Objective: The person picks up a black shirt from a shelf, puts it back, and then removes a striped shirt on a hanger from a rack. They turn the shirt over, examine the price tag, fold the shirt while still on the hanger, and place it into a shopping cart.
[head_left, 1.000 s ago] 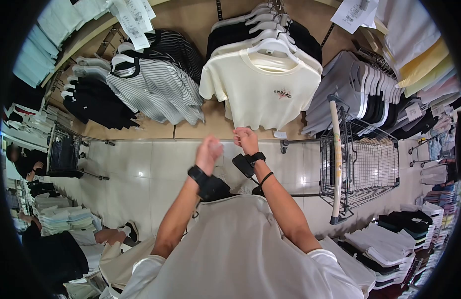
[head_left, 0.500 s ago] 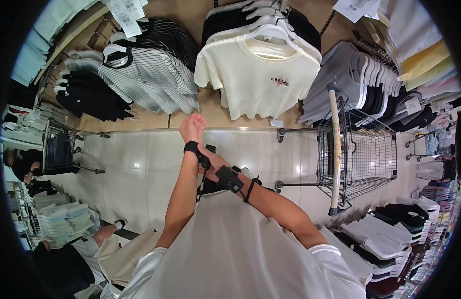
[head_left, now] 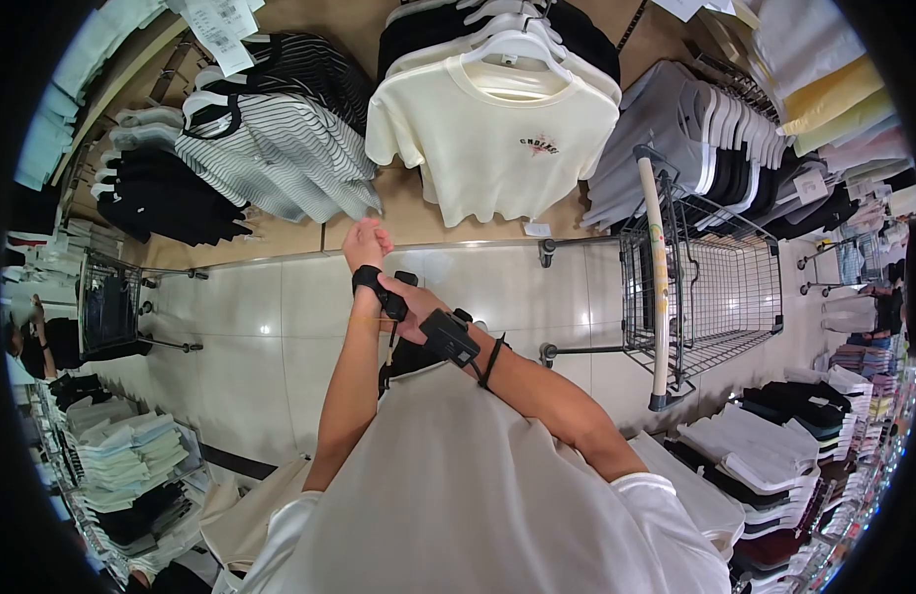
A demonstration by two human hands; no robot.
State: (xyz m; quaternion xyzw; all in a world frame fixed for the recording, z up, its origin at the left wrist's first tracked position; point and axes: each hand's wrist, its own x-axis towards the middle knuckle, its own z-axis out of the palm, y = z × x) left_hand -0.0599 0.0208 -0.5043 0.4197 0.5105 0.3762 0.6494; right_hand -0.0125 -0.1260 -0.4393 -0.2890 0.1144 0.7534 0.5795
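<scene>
My left hand (head_left: 367, 244) is held out in front of me with its fingers loosely curled and nothing visible in them. A black wrist strap (head_left: 366, 278) circles that wrist, with a small black device (head_left: 393, 302) on its inner side. My right hand (head_left: 411, 305) is wrapped against this device and the left wrist; some of its fingers are hidden. A larger black box-shaped device (head_left: 449, 337) is strapped to my right wrist, with a thin black cord (head_left: 493, 361) around the forearm. Beyond the hands hangs a cream T-shirt (head_left: 497, 129) with a small chest print.
A wire shopping cart (head_left: 715, 287) with a pale handle stands to the right. Striped shirts (head_left: 280, 148), black shirts (head_left: 166, 193) and grey shirts (head_left: 656, 129) hang ahead. Another cart (head_left: 111, 302) and a person (head_left: 47, 337) are at the left. White garments (head_left: 750, 450) hang lower right.
The racks and cart have shifted slightly left and up in view. My left fingers look more curled. My right hand stays at the left wrist. A person's leg at lower left is gone from view.
</scene>
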